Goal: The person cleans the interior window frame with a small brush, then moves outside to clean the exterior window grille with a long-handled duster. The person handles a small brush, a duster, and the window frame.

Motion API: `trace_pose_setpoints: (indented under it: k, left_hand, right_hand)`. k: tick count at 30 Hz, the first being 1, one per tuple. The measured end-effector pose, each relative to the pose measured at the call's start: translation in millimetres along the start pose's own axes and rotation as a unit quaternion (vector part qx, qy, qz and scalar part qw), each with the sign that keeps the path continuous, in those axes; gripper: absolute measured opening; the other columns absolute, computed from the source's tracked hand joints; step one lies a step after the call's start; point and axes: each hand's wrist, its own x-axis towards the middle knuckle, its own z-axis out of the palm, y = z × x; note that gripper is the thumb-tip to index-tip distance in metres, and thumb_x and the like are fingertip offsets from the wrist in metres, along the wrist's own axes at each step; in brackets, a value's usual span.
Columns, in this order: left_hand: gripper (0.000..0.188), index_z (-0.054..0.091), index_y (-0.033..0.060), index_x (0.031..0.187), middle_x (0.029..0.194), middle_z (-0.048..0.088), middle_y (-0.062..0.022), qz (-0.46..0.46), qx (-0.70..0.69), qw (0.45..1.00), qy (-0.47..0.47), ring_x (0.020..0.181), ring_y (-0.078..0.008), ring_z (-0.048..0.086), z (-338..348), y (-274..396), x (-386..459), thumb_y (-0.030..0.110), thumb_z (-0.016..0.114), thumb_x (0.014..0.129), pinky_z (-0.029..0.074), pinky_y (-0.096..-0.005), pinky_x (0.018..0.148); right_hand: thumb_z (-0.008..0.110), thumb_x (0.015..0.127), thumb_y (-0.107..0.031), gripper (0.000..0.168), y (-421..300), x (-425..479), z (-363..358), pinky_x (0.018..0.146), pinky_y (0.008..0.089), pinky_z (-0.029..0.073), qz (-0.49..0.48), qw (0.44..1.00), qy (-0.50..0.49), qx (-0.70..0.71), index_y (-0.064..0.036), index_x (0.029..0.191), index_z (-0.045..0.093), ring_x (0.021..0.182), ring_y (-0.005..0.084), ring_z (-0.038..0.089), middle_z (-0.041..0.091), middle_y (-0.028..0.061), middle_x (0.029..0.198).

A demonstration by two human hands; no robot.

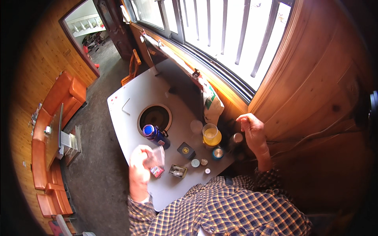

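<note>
My left hand (140, 168) is at the table's left side, its fingers curled around a clear plastic pouch (159, 156). Just below the pouch is a small red packet (156, 171); whether it is attached or lies on the table I cannot tell. Raised beside the wood-panelled wall, my right hand (254, 131) has its fingers curled in, and nothing shows in them. A jar with a metallic lid (237, 137) stands nearest to it. Between the hands are a dark box (186, 150), an open tin with whitish contents (178, 171) and a blue bottle (156, 136).
On the grey table (168, 194) stand a yellow container (212, 139) with a clear cup on top, a blue jar with a metallic lid (218, 153) and several small round lids or jars. A round inset (155, 119) lies behind the bottle. A barred window (218, 35) borders the far side.
</note>
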Motion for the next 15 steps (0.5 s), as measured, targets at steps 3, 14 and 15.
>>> trace_pose_setpoints:
  k: [3, 14, 15]
  left_hand:
    - [0.018, 0.054, 0.0035, 0.083, 0.078, 0.052, -0.0018, 0.082, 0.079, 0.987, -0.114, 0.072, -0.0101, 0.055, 59.0, 62.3, 58.5, 0.016, 0.043, 0.087, 0.047, -0.0241, 0.065]
    - [0.025, 0.067, 0.0029, 0.090, 0.075, 0.064, -0.0100, 0.362, 0.403, 0.807, -0.234, 0.071, -0.0222, 0.063, 275.0, 1.6, 389.9, 0.026, 0.060, 0.088, 0.051, -0.0341, 0.066]
    - [0.027, 0.067, 0.0035, 0.094, 0.081, 0.066, -0.0120, 0.263, 0.534, 0.786, -0.164, 0.081, -0.0245, 0.065, 304.5, -13.3, 402.1, 0.029, 0.060, 0.087, 0.052, -0.0362, 0.073]
  right_hand:
    - [0.054, 0.097, -0.017, 0.019, 4.6, 3.2, -0.8, 0.062, 0.0300, 0.048, 0.010, 1.000, -0.022, 0.005, -0.003, 0.089, 0.063, 0.068, 0.0236, 0.060, 0.060, 0.0114, 0.079]
    - [0.060, 0.091, -0.010, 0.008, 50.7, -30.2, 12.1, 0.062, 0.0347, 0.050, 0.013, 0.991, -0.128, 0.036, -0.003, 0.090, 0.062, 0.072, 0.0322, 0.061, 0.058, 0.0150, 0.081]
    - [0.061, 0.091, -0.010, 0.008, 61.6, -35.1, 6.0, 0.062, 0.0351, 0.050, 0.017, 0.992, -0.121, 0.025, -0.003, 0.091, 0.062, 0.072, 0.0324, 0.062, 0.058, 0.0152, 0.080]
